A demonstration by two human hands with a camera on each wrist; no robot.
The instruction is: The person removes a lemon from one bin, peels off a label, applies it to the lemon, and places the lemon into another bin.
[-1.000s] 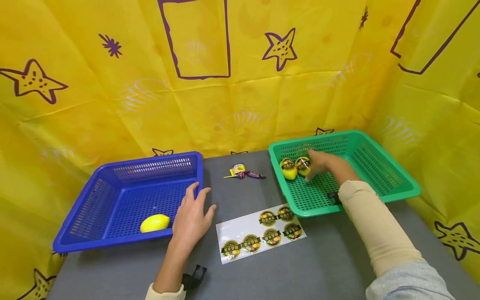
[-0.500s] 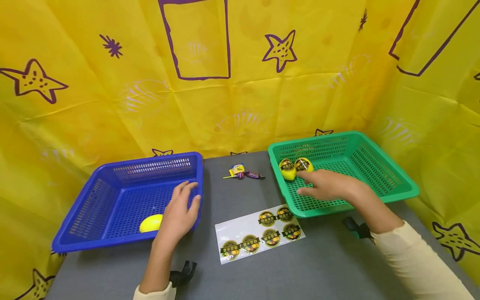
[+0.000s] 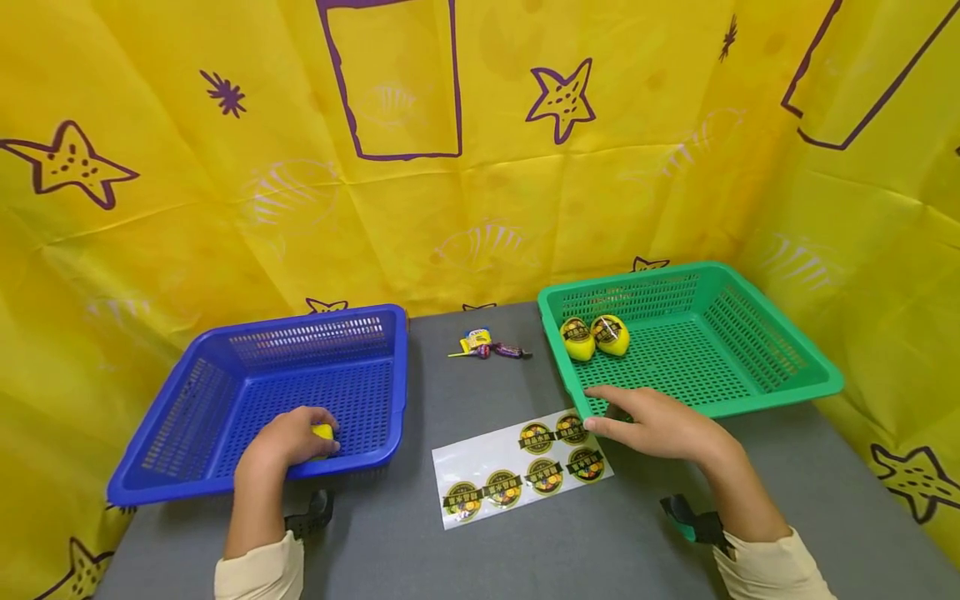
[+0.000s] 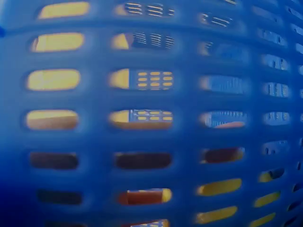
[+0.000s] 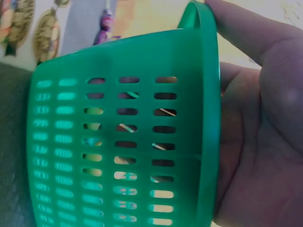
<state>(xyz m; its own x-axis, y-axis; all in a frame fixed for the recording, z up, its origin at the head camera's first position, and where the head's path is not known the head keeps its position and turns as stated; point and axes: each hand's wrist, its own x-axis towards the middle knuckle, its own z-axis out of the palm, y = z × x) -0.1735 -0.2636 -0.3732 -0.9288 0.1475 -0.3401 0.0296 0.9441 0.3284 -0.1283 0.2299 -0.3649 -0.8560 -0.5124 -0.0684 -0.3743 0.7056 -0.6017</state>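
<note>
In the head view my left hand (image 3: 288, 439) reaches over the front rim of the blue basket (image 3: 400, 367) and grips a yellow lemon (image 3: 323, 432), mostly hidden under the fingers. The left wrist view is filled by the slotted wall of that basket. My right hand (image 3: 660, 423) is at the front left corner of the green basket (image 3: 787, 403), fingers extended over the rim and holding nothing. In the right wrist view the palm (image 5: 265, 127) shows beyond the green rim. Two lemons with round black-and-gold labels (image 3: 577, 340) lie inside the green basket.
Between the baskets lies a white sticker sheet (image 3: 480, 460) with several round labels on it. Behind it are small wrapped sweets (image 3: 510, 351) and a lollipop (image 3: 480, 352) on the grey table (image 3: 480, 550). A yellow patterned cloth (image 3: 487, 200) hangs behind.
My left hand has moved left from the basket's right side and taken hold of the lemon. The right hand has drawn back from the labelled lemons to the green basket's front rim.
</note>
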